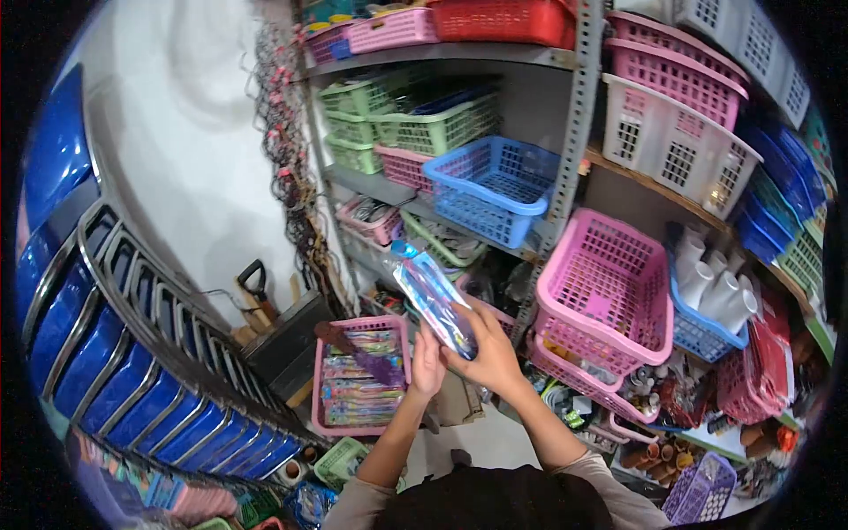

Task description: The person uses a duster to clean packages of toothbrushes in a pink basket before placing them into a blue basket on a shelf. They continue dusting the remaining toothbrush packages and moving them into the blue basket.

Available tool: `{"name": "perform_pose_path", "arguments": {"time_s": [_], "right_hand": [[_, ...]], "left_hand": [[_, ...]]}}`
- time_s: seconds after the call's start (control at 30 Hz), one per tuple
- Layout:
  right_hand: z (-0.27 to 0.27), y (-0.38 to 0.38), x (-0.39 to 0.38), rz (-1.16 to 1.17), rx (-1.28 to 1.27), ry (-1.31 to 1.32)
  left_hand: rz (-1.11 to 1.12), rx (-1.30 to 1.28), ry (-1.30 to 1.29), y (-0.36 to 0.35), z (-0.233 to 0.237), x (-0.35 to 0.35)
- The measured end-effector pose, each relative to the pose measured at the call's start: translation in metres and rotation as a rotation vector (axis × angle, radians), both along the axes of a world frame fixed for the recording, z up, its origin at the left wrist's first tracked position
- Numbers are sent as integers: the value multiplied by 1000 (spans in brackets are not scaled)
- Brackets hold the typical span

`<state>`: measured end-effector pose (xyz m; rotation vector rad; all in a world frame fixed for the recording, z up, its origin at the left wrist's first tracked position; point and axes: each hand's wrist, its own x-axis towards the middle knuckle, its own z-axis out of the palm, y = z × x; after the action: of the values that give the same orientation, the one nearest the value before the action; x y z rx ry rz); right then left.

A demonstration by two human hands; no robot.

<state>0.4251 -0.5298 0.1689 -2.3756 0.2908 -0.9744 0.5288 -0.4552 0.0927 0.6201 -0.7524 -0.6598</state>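
Observation:
A clear plastic packet with blue and pink print (430, 296) is held up at the centre, tilted, its top toward the shelves. My right hand (484, 348) is wrapped round its lower right side. Against the packet's lower left edge is my left hand (427, 360), palm turned inward, its fingers partly hidden; whether it grips the packet is unclear. Below and left of my hands, a pink basket (320, 389) holds rows of colourful packets (362, 389), with a purple and brown item (375, 362) lying across them.
Stacked blue chairs with metal frames (115, 353) fill the left side. Metal shelving (579, 132) stands ahead, bearing a blue basket (495, 212) and green baskets. A large pink basket (574, 327) juts out at the right. Strings of dark chain-like items (291, 185) hang by the wall.

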Motion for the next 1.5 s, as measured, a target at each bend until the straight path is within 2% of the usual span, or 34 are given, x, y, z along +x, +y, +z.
{"name": "perform_pose_path", "arguments": {"time_s": [0.07,0.23,0.3,0.33,0.4,0.43,0.47,0.53,0.6,0.67,0.7,0.8,0.83,0.87,0.93,0.97,1.0,1.07,1.13,1.23,1.33,1.5], "right_hand": [[6,-16,-12,-71,-22,-34],[24,-56,-18,-185,-34,-133],[34,-68,-11,-182,-9,-165],[39,-74,-6,-188,-9,-171],[49,-85,6,-174,27,-199],[56,-89,11,-173,29,-211],[57,-97,15,-173,28,-214],[56,-112,25,-160,-30,-230],[55,-124,29,-154,-27,-244],[55,-137,33,-93,-4,-261],[56,-139,33,-107,53,-256],[57,-147,37,-91,23,-247],[58,-148,39,-77,31,-224],[58,-151,41,-76,32,-225],[57,-159,46,-62,6,-257],[56,-164,48,-62,-9,-266],[57,-167,49,-60,-8,-266],[60,-172,49,-18,21,-253],[62,-176,46,39,-25,-290],[70,-173,32,297,635,-176],[72,-177,31,377,710,-223],[84,-177,40,326,672,-264]], "left_hand": [[1,26,-132,-21,-1,-2],[-26,3,-205,-76,2,4],[65,174,-301,-97,10,19],[61,173,-308,-110,11,27],[207,107,-522,-137,14,43],[272,43,-597,-146,31,48],[272,42,-600,-157,40,59],[565,168,-1056,-175,55,80],[516,149,-1010,-197,65,93],[721,202,-1254,-213,78,106],[724,196,-1253,-218,83,112],[962,164,-1640,-228,92,128],[782,167,-1509,-228,94,131],[783,169,-1510,-234,90,137],[208,206,-824,-248,81,151],[466,325,-1088,-237,94,143],[866,325,-1651,-220,105,138],[851,210,-1713,-208,106,141],[900,143,-1662,-195,104,136],[914,202,-1714,-183,102,137],[821,170,-1641,-169,96,137],[826,117,-1636,-146,92,134]]}}
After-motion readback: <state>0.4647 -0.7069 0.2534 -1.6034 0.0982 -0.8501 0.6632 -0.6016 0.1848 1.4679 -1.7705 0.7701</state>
